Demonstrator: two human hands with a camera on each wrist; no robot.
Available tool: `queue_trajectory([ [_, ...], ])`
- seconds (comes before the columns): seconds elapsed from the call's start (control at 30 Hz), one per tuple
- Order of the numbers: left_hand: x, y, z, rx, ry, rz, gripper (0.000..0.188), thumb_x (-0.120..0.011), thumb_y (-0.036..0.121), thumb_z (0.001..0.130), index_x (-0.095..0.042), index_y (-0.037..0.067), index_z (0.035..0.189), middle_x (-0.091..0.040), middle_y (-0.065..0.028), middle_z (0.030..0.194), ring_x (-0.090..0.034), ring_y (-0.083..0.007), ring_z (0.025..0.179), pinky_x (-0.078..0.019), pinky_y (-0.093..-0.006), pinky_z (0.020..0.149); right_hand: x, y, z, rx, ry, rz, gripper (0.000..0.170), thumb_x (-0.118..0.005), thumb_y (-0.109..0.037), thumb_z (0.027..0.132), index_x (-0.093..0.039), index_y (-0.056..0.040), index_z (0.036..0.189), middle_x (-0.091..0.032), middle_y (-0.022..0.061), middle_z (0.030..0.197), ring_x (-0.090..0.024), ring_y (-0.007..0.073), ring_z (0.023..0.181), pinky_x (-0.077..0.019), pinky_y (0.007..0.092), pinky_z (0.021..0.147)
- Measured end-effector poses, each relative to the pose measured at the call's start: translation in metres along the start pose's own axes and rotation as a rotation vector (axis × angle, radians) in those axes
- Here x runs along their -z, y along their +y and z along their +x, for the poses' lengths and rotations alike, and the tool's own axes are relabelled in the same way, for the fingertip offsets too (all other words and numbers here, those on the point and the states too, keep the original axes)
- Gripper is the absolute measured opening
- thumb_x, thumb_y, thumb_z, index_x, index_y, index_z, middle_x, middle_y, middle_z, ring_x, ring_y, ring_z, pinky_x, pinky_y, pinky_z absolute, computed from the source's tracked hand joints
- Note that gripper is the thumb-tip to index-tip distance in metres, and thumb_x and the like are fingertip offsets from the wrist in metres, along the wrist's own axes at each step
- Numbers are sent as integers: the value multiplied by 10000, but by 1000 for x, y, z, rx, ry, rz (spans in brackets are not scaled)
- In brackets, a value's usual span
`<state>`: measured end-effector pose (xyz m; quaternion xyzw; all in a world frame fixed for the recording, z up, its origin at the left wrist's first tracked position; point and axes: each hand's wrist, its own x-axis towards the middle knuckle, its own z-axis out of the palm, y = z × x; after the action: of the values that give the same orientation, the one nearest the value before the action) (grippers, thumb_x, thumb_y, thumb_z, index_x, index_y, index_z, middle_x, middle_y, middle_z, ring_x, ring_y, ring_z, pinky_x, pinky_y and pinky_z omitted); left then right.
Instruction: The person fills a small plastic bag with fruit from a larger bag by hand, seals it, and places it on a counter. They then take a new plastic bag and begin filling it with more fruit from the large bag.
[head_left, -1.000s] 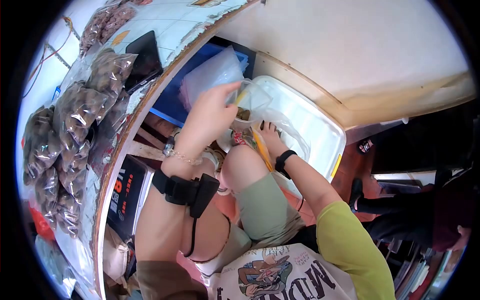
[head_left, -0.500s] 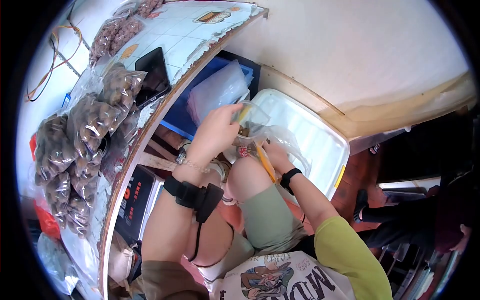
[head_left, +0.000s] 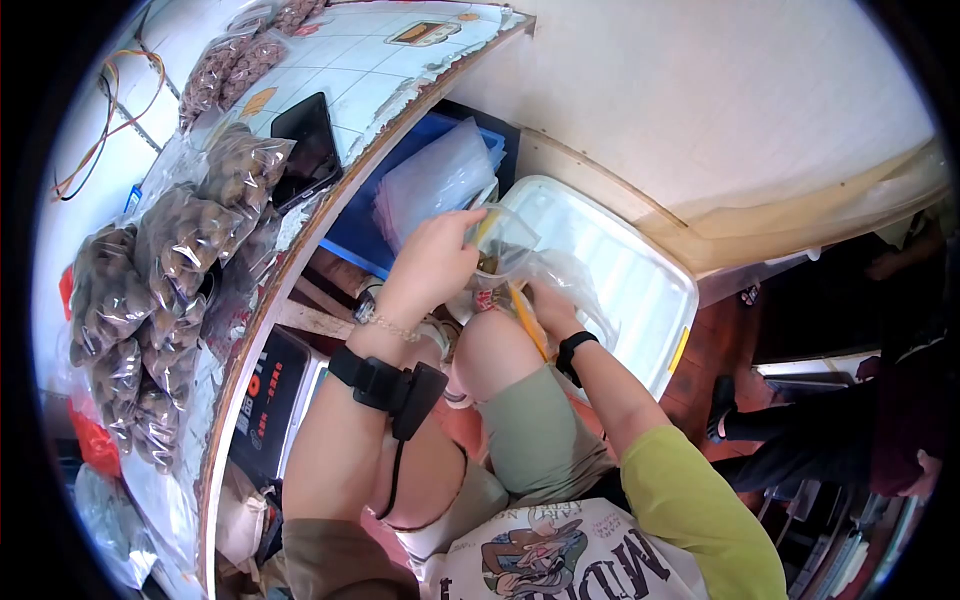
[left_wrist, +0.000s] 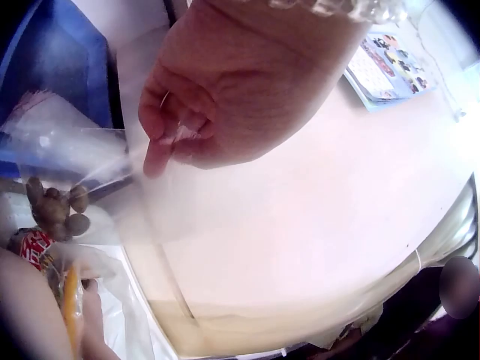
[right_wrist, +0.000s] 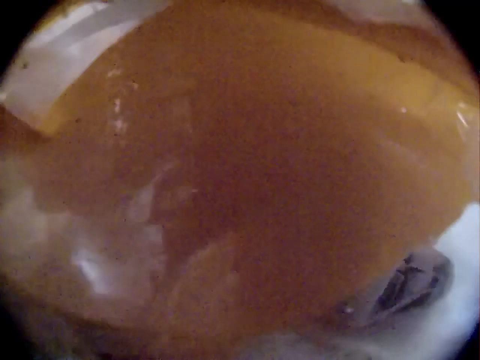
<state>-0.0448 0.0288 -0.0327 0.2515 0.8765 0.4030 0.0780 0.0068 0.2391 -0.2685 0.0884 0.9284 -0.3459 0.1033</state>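
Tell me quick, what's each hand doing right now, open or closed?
Left hand: closed, pinching a clear plastic bag.
Right hand: partly hidden, so I can't tell.

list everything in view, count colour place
tabletop: one, pale blue, upper left
filled bags: several, brown contents, on tabletop
smartphone: one, black, on tabletop
plastic piece: one, red, lower left
tray: one, blue, under tabletop
flat bags: stack, clear, in tray
lettered box: one, mostly black, below tabletop
tub: one, white, right of tray
clear plastic item: one, colourless, at left hand
loose bag: one, clear, at right hand
brown pieces: several, brown, near loose bag
wrist straps: two, black, on forearms
other person: at least one, dark clothing, far right
left hand: one, bare, gripping clear plastic item
right hand: one, bare, centre
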Motion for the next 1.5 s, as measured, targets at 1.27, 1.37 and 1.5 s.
queue_trajectory([
  [1.27, -17, 33, 2, -201, 48, -189, 528, -503, -12, 762, -553, 32, 1286, -535, -32, 598, -452, -87, 485, -411, -287, 481, 100, -25, -123, -452, -176, 1938, 136, -564, -210, 943, -540, -141, 1058, -579, 93, 1018, -553, 199, 839, -389, 188, 474],
  [1.37, -22, 42, 1, -225, 21, -254, 536, -500, -14, 763, -548, 40, 1294, -522, -26, 581, -448, -90, 464, -409, -290, 463, 136, -46, -133, -203, -116, 1923, 126, -541, -208, 946, -525, -158, 1061, -581, 99, 1026, -577, 208, 825, -398, 217, 471],
  [1.5, -33, 47, 4, -83, -117, -240, 546, -500, -10, 767, -538, 55, 1308, -521, -46, 577, -481, -101, 468, -433, -292, 473, 180, -96, -131, 172, 158, 1615, 117, -493, -184, 969, -503, -128, 1071, -579, 104, 1047, -581, 188, 802, -408, 220, 500],
])
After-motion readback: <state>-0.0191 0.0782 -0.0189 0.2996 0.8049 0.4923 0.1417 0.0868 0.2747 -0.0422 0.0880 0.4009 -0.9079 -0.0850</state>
